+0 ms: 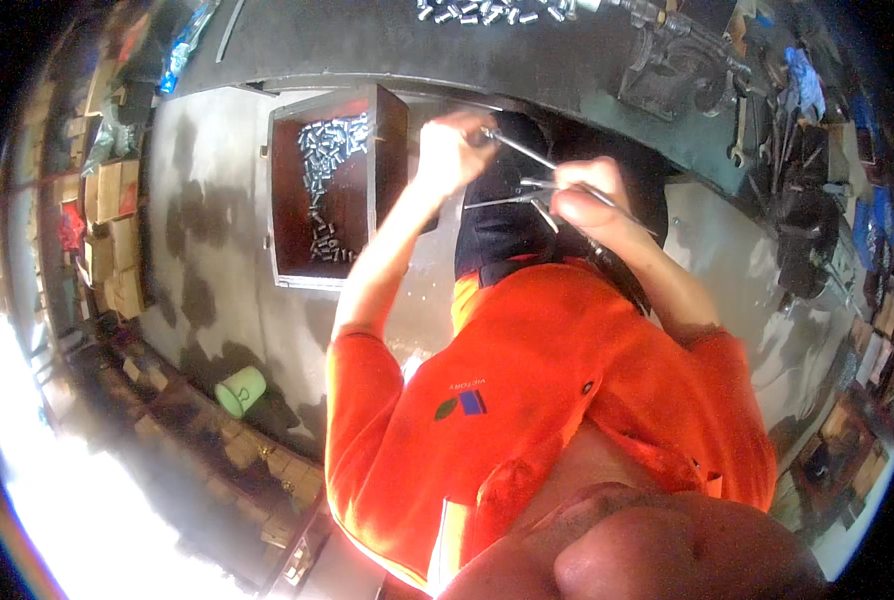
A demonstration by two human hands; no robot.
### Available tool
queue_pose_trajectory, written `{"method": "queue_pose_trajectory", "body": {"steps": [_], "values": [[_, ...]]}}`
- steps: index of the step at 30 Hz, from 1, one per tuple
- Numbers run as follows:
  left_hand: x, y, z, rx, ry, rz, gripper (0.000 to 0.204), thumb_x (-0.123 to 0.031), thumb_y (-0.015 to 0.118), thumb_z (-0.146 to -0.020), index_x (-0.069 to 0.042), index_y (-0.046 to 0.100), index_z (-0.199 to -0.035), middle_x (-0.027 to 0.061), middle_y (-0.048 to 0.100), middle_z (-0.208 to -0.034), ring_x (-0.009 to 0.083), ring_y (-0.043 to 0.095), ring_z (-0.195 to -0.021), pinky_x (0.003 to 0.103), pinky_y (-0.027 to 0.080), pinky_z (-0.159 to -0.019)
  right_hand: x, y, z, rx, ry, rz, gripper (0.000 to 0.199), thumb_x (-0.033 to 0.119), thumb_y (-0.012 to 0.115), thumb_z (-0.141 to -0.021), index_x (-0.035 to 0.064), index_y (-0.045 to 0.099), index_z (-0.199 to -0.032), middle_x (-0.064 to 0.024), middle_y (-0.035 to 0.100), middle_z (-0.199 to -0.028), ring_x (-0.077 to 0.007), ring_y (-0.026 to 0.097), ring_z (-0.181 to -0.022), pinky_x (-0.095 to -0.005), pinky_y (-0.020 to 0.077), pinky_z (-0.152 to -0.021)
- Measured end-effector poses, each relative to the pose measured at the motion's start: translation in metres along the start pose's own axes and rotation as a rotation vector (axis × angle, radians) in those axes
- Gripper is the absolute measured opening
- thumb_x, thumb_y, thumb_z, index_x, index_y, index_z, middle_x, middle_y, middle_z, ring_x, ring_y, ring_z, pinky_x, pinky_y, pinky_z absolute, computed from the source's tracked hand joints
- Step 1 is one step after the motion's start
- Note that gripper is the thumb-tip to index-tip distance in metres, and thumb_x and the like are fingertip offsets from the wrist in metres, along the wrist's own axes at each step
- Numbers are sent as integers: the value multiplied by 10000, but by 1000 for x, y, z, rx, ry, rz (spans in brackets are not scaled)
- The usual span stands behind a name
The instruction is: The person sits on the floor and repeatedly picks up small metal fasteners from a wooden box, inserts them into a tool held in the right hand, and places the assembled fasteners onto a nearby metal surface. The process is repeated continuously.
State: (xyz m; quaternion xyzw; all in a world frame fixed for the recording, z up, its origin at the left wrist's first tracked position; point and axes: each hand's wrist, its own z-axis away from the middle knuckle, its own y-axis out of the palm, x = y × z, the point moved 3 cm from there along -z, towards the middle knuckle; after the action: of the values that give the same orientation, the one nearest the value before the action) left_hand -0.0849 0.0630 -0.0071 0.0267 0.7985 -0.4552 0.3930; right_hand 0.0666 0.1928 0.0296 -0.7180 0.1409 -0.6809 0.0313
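Observation:
A long thin metal rod [532, 150] slants between my two hands above my dark trousers. My left hand [455, 152] is closed around its upper left end. My right hand [589, 192] grips the same rod farther down, and the rod's tail sticks out past the fingers to the lower right. Beside my right fingers, a metal tool with thin bars and short prongs [535, 198] points left over my lap; its kind is unclear, and whether the right hand holds it too cannot be made out. Both hands are bright and somewhat blurred.
Left of my left arm stands an open box [285, 215] with several small shiny metal cylinders. A dark workbench [367, 45] runs ahead, bearing more cylinders [487, 12] and a vise-like fixture [672, 75]. A wrench [739, 140] lies at right. A green bucket [241, 391] and cartons [117, 235] are left.

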Motion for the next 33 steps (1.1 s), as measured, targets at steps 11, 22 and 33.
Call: {"method": "queue_pose_trajectory", "body": {"steps": [11,22,33], "values": [[0,-86,-163,-308,-231,535,356,-50,582,-792,59,519,-1124,120,628,-790,179,587,-578,296,477,-531,3,-5,10,-21,-42,-163,253,120,548,-632,51,339,-507,-1,309,-480,-71,298,-463,-266,244,-433],[235,-127,147,296,-781,-628,240,-230,582,-729,-81,657,-903,179,641,-943,345,619,-894,430,494,-774,-8,19,11,102,63,-325,298,128,569,-660,48,324,-511,-10,377,-502,-97,478,-501,-266,433,-494],[256,-92,205,547,-984,-828,292,-217,663,-698,-80,635,-954,144,636,-1030,306,612,-974,414,492,-811,-11,25,11,79,80,-273,258,90,569,-627,47,337,-523,3,315,-497,-68,315,-480,-260,282,-443]]}}
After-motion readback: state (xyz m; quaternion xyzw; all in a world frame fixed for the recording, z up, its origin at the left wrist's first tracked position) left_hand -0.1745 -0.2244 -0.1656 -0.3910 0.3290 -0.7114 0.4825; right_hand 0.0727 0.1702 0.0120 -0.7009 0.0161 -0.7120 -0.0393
